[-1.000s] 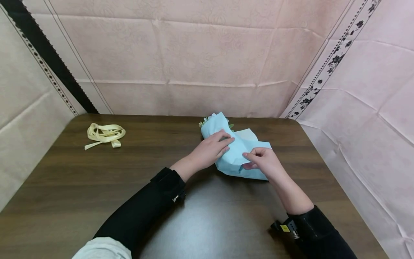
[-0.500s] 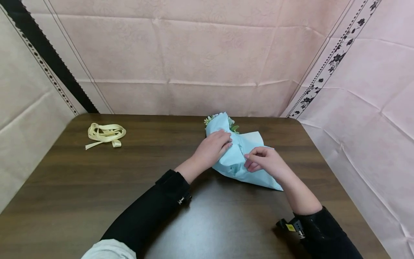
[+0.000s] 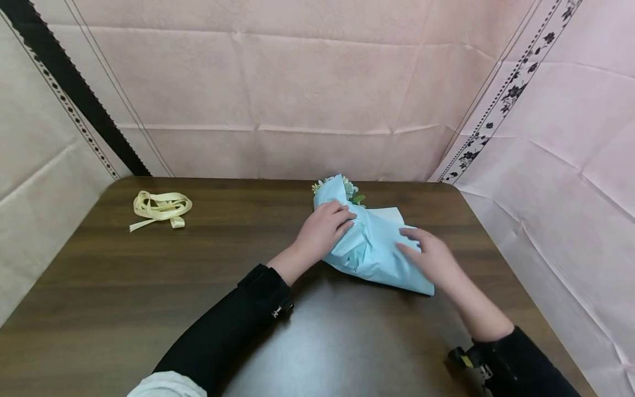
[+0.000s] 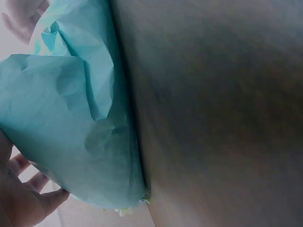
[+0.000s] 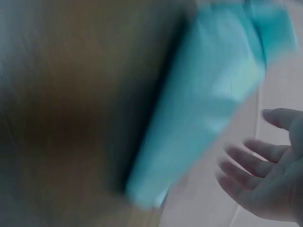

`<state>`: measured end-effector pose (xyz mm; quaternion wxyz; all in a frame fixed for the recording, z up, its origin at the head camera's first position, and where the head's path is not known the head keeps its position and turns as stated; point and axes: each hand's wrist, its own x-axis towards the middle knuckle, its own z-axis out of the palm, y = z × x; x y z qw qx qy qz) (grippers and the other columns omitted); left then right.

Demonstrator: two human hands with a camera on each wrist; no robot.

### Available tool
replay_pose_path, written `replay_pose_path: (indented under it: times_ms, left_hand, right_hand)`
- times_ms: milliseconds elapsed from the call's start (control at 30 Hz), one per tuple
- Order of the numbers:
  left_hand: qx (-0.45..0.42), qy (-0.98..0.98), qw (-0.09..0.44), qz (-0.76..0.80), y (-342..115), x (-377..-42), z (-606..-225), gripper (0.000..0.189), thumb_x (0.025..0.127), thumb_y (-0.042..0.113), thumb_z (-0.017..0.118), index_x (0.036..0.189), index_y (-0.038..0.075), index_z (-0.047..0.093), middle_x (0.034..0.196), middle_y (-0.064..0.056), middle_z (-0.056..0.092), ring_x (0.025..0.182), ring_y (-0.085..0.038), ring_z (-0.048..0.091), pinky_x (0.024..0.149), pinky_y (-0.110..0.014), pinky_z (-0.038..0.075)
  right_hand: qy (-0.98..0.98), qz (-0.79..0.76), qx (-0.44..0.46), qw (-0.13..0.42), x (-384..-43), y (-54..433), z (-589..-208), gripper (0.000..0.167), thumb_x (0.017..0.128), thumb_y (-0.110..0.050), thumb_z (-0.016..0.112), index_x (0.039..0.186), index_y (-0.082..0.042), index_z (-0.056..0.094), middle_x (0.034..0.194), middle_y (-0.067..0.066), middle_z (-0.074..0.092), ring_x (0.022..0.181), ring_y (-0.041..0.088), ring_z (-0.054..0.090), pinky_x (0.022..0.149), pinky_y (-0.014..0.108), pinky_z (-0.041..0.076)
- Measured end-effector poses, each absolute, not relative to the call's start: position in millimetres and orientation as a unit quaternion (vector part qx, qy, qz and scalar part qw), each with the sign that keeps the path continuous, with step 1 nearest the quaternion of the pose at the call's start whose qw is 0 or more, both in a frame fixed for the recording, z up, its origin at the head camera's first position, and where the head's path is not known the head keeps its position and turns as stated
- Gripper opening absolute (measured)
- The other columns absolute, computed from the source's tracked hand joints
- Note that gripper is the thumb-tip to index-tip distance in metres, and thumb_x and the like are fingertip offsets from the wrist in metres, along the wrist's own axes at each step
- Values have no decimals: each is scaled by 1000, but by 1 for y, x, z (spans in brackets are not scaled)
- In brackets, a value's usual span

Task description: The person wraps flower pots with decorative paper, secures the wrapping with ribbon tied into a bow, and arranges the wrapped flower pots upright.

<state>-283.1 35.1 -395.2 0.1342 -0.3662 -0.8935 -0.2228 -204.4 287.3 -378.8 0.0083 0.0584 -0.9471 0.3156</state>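
Observation:
A light blue sheet of wrapping paper point(image 3: 369, 248) is folded around a bunch of flowers point(image 3: 349, 187) lying at the far middle of the table. Small pale blooms and green leaves show at its upper end. Across the upper part of the wrapping rests my left hand point(image 3: 324, 229); in the left wrist view its spread fingertips point(image 4: 57, 196) touch the paper. Near the lower right of the bundle is my right hand point(image 3: 431, 256), fingers extended and apart. The right wrist view shows that hand point(image 5: 270, 175) holding nothing, beside the blurred blue paper.
A loosely coiled cream ribbon point(image 3: 161, 208) lies at the far left of the brown wooden table point(image 3: 223, 320). Pale cloth walls point(image 3: 307, 99) rise behind the table and on both sides. The bundle lies close to the table's back edge.
My right hand has let go of the paper's edge and moved right, its fingers spreading. The folded paper now lies flatter over the bundle. My left hand stays on the wrapping.

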Motion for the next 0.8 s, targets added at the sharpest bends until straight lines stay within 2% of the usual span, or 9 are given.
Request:
replay_pose_path:
  times_ms: [133, 267, 333, 567, 800]
  left_hand:
    - [-354, -896, 145, -226, 35, -281, -396, 27, 100, 26, 56, 123, 16, 68, 118, -2, 60, 115, -21, 51, 104, -34, 37]
    - [-342, -898, 148, -235, 36, -281, -397, 28, 101, 28, 55, 123, 16, 68, 120, -2, 60, 116, -21, 50, 105, -34, 37]
    - [-340, -897, 150, -240, 35, -281, -399, 28, 100, 28, 56, 122, 15, 68, 120, -3, 61, 116, -21, 50, 104, -34, 38]
    - [-346, -890, 152, -255, 32, -281, -404, 26, 100, 24, 58, 121, 14, 68, 120, -4, 60, 117, -22, 50, 104, -33, 37]
    - [-351, -887, 158, -254, 32, -281, -406, 25, 100, 23, 57, 122, 14, 67, 123, -5, 59, 122, -23, 47, 108, -35, 33]
  right_hand:
    - [-951, 277, 131, 26, -194, 248, -386, 65, 98, -27, 59, 149, 3, 32, 153, 20, 33, 141, 36, 26, 112, 54, 22]
    - [-951, 272, 143, 22, -195, 222, -390, 62, 101, -20, 53, 151, 4, 25, 156, 19, 25, 146, 34, 15, 115, 51, 13]
    - [-952, 274, 134, 19, -199, 217, -393, 59, 102, -17, 50, 151, 5, 24, 156, 19, 25, 145, 33, 16, 115, 50, 14]
    - [-952, 287, 107, -13, -208, 215, -403, 55, 103, -12, 41, 152, 5, 21, 156, 20, 26, 142, 32, 25, 112, 48, 26]
    - [-939, 328, 91, -56, -216, 214, -412, 57, 104, -13, 35, 152, 7, 11, 156, 23, 22, 142, 32, 24, 111, 48, 26]
